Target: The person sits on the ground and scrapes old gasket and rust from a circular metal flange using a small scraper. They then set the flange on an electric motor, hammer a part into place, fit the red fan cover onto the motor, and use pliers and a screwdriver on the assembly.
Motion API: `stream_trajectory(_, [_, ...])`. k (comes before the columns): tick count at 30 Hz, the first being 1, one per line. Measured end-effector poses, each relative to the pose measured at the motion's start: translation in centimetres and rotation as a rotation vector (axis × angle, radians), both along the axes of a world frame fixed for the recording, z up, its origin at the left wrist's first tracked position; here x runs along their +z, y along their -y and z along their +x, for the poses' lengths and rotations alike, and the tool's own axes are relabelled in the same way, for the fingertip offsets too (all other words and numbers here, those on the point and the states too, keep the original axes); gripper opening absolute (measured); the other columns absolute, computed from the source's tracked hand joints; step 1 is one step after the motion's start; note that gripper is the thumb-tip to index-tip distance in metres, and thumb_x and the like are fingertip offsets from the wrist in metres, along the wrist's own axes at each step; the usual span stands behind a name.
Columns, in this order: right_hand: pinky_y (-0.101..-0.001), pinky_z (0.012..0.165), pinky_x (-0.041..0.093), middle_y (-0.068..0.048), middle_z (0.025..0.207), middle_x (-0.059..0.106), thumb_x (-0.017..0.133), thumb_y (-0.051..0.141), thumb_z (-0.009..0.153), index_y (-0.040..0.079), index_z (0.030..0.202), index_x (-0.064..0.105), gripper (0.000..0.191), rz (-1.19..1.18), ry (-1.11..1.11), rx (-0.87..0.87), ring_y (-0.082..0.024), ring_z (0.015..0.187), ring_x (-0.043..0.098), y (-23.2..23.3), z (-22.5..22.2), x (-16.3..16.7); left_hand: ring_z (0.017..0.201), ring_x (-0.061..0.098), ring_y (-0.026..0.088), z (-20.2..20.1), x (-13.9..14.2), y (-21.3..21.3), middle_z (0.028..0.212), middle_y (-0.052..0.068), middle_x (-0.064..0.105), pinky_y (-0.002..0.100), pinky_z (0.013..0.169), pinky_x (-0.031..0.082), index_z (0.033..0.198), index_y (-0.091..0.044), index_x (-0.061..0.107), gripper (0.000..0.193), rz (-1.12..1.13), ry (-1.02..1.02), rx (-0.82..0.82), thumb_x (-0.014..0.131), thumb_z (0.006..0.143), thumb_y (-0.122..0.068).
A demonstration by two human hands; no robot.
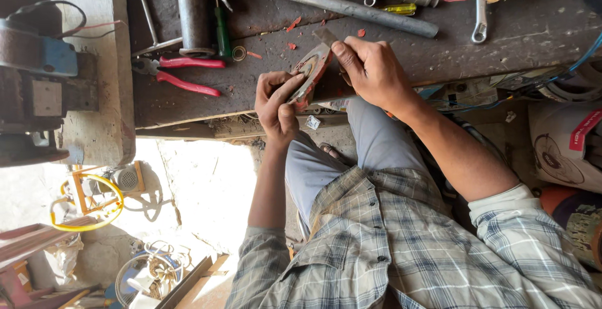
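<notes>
A plaid shirt (401,252) fills the lower frame, with grey trousers (370,146) beyond it, running to the front edge of the dark, scuffed desk (533,33). Just over that edge both hands meet. The left hand (278,103), wrist bent and fingers curled, grasps a worn round metal plate with red paint (311,71), held tilted on edge. The right hand (371,71) pinches a thin flat metal blade (326,37) whose tip rests at the plate's top rim. Red-handled pliers (185,74) lie near to the left, a long grey pipe (332,3) and a spanner (480,14) farther back. Bare desk surface lies between the pliers and the hands. No containers can be made out on the desk.
</notes>
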State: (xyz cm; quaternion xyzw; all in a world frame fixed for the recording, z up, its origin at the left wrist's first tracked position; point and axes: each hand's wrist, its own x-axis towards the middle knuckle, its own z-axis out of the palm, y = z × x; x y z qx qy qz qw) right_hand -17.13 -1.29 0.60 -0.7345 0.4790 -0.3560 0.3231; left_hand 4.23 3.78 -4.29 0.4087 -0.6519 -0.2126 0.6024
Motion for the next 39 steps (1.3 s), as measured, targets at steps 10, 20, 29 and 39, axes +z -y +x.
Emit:
stream_trajectory(10, [-0.0299, 0.041, 0.037, -0.002, 0.050, 0.052, 0.047, 0.039, 0.113, 0.003, 0.077, 0.053, 0.051, 0.179, 0.156, 0.004, -0.010, 0.042, 0.053, -1.7, 2.5, 0.1, 0.094, 0.067, 0.024, 0.4, -0.2, 0.4, 0.100, 0.013, 0.063, 0.038, 0.089, 0.059, 0.114, -0.001, 0.076, 0.062, -0.077, -0.014, 0.067, 0.044, 0.111, -0.054])
stream_trajectory(20, [-0.0330, 0.045, 0.041, -0.005, 0.052, 0.054, 0.049, 0.036, 0.113, 0.003, 0.075, 0.054, 0.051, 0.087, 0.069, 0.017, -0.015, 0.045, 0.058, -2.3, 1.4, 1.2, 0.094, 0.068, 0.025, -1.4, 0.0, -0.2, 0.098, 0.013, 0.063, 0.041, 0.092, 0.061, 0.111, 0.002, 0.076, 0.057, -0.127, -0.084, 0.099, 0.046, 0.112, -0.047])
stream_trajectory(29, [-0.0324, 0.039, 0.039, -0.002, 0.055, 0.058, 0.050, 0.035, 0.113, 0.006, 0.076, 0.059, 0.048, 0.113, 0.107, 0.075, -0.010, 0.044, 0.055, -1.4, 0.3, -0.2, 0.093, 0.070, 0.027, -2.4, 0.2, 0.4, 0.098, 0.015, 0.067, 0.038, 0.085, 0.057, 0.110, 0.001, 0.075, 0.050, -0.136, -0.010, 0.159, 0.050, 0.112, -0.042])
stream_trajectory(39, [-0.0366, 0.046, 0.041, -0.007, 0.054, 0.055, 0.054, 0.032, 0.114, 0.003, 0.075, 0.054, 0.049, 0.012, 0.035, -0.023, -0.017, 0.047, 0.058, -2.6, 0.4, 0.4, 0.092, 0.071, 0.026, -2.6, 0.5, -0.3, 0.098, 0.014, 0.068, 0.036, 0.084, 0.058, 0.108, 0.000, 0.076, 0.048, -0.116, -0.014, 0.189, 0.051, 0.111, -0.040])
